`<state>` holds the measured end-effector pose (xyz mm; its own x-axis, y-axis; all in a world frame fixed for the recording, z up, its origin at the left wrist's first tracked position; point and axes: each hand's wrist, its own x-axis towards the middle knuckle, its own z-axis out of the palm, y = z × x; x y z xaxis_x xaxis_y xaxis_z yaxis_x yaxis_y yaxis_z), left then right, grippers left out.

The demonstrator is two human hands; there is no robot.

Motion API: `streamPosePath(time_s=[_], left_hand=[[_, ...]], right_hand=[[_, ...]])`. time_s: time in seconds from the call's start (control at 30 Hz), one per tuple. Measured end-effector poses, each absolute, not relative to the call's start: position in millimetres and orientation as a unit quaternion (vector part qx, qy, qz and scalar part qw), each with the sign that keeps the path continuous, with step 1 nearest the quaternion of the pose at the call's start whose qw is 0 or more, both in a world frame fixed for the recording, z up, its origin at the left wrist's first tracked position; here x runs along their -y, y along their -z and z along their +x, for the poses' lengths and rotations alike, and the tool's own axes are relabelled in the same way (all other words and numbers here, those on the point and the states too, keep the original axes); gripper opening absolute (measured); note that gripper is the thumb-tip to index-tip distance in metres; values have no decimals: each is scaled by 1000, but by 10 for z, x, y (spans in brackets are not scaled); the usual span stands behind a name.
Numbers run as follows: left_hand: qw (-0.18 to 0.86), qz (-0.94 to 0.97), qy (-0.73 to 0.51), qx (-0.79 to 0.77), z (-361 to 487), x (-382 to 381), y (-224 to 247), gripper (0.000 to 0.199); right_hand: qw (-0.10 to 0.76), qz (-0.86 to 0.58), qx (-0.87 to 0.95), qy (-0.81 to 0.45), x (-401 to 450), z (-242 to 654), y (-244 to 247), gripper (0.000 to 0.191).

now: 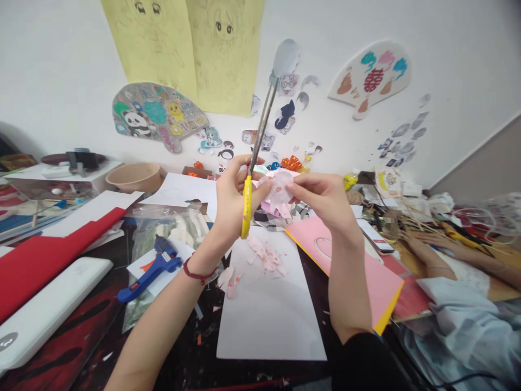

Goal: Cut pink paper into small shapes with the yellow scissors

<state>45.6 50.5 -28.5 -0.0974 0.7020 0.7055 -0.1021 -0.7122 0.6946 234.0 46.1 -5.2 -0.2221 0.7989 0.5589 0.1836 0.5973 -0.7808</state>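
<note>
My left hand [240, 198] is closed around yellow-handled scissors [247, 203], whose blades point up, and its thumb also touches a small pale pink paper piece [280, 187]. On the other side, my right hand [319, 198] pinches the edge of that same piece between thumb and fingers. Just beneath both hands, a white sheet [272, 320] lies on the dark table, with pink paper scraps [266, 258] scattered over its upper part. Pink and patterned papers are partly hidden behind the hands.
At the left are a blue glue gun [152, 269], a white power bank [52, 309] and red card [61, 255]. A pink folder [354, 266] and phone [374, 236] lie right, near another person's hands [431, 250]. A bowl [134, 178] stands behind.
</note>
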Motion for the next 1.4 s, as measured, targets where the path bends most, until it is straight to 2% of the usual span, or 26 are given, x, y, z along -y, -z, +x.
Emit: streamPosePath(time_s=[0.17, 0.3, 0.4, 0.6, 0.7, 0.83, 1.03, 1.23, 1.4], left_hand=[[280, 576, -729, -240, 462, -521, 283, 37], [267, 571, -738, -244, 446, -500, 261, 37], [266, 572, -735, -248, 442, -478, 246, 37], [230, 582, -742, -242, 448, -452, 237, 34], [229, 578, -746, -238, 441, -452, 239, 35], [228, 569, -756, -229, 434, -450, 236, 37], [206, 580, -750, -243, 435, -420, 230, 36], [189, 571, -760, -244, 423, -418, 223, 35], [186, 573, -761, -241, 417, -405, 211, 35]], right_hand=[[447, -363, 745, -337, -460, 2403, 48, 15], [394, -363, 782, -318, -466, 2441, 30, 9], [401, -366, 783, -302, -448, 2432, 7, 12], [441, -350, 772, -295, -409, 2381, 7, 6], [444, -326, 775, -310, -409, 2396, 22, 16], [473, -289, 769, -318, -410, 2385, 32, 42], [490, -343, 737, -313, -392, 2294, 51, 22], [441, -345, 764, -321, -370, 2403, 12, 13], [421, -351, 780, -301, -345, 2419, -24, 18]])
